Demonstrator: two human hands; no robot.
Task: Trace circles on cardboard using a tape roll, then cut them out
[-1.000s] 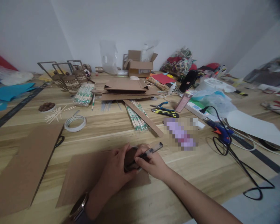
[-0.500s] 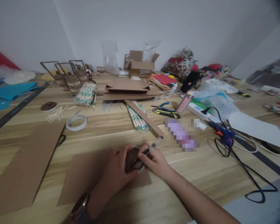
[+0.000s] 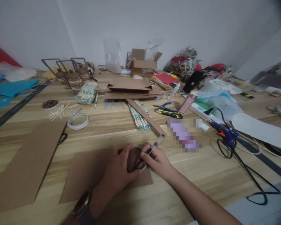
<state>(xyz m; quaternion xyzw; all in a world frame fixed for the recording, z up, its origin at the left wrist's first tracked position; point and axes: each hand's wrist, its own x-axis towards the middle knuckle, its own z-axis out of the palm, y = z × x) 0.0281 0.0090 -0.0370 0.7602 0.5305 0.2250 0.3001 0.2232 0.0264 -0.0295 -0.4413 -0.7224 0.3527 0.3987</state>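
Pale wood tabletop (image 3: 103,137) fills the lower frame; at lower centre, half-curled left hand (image 3: 119,168) steadies round white-rimmed object (image 3: 143,169), apparently against slipping; right hand (image 3: 158,162) tightly pinches slim clear-barrelled pen (image 3: 155,144).

Two hands (image 3: 118,165), one pen (image 3: 156,143), three handled baskets (image 3: 74,82) at left, one glue gun (image 3: 229,138)

A round, dark-faced watch (image 3: 81,202) with metallic rim (image 3: 90,194) and grey strap (image 3: 86,217) circles the left wrist (image 3: 96,204)
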